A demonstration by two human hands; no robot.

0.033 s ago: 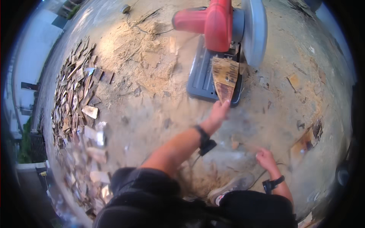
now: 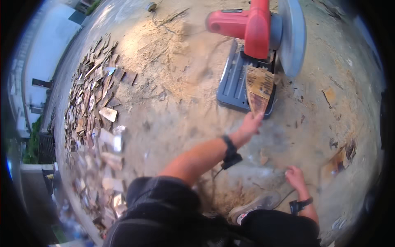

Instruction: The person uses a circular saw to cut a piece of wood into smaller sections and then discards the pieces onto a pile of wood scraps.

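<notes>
A thin, tapering wood piece [image 2: 260, 84] with dark printing lies on the dark base [image 2: 233, 88] of a red cut-off saw [image 2: 258, 35]. Its pointed near end is pinched in my left hand [image 2: 249, 125], just off the base's front edge. The far end reaches under the saw's red body, beside the grey disc guard [image 2: 293, 39]. Farther right and nearer to me, my right hand [image 2: 295, 178] hovers over the ground with its fingers curled, and nothing shows in it. Each wrist wears a black strap with a small box.
A long heap of cut wood pieces [image 2: 95, 88] spreads along the left. Sawdust [image 2: 154, 49] is piled left of the saw, with a cord crossing it. Wood scraps [image 2: 341, 160] lie at the right. My shoe [image 2: 257, 205] stands close below, near a thin cable.
The whole view has shifted, so the saw and ground appear farther right. My left hand keeps its pinch on the wood piece, which stays on the base.
</notes>
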